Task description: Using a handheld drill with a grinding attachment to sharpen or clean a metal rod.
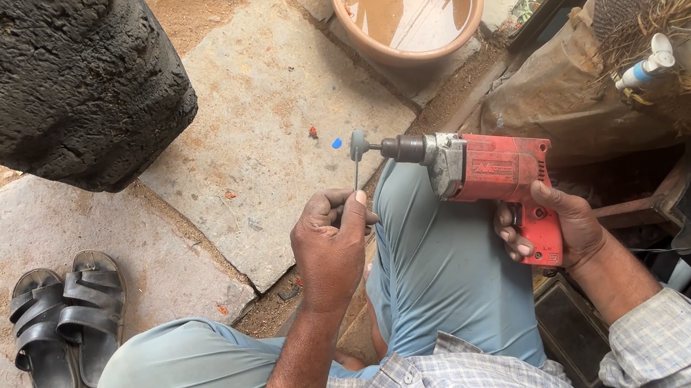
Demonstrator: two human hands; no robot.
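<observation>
Checked shirt sleeves and grey-blue trousered knees (429,264) fill the bottom edge. Right hand (556,231) is closed around the grip of a red electric drill (498,176), held level over the right knee, chuck pointing left. Left hand (331,246) is pinched shut on a thin metal rod (355,170), held upright against the grey grinding bit (359,144). Black sandals (68,322) are seen on the stone floor (263,133), well left.
</observation>
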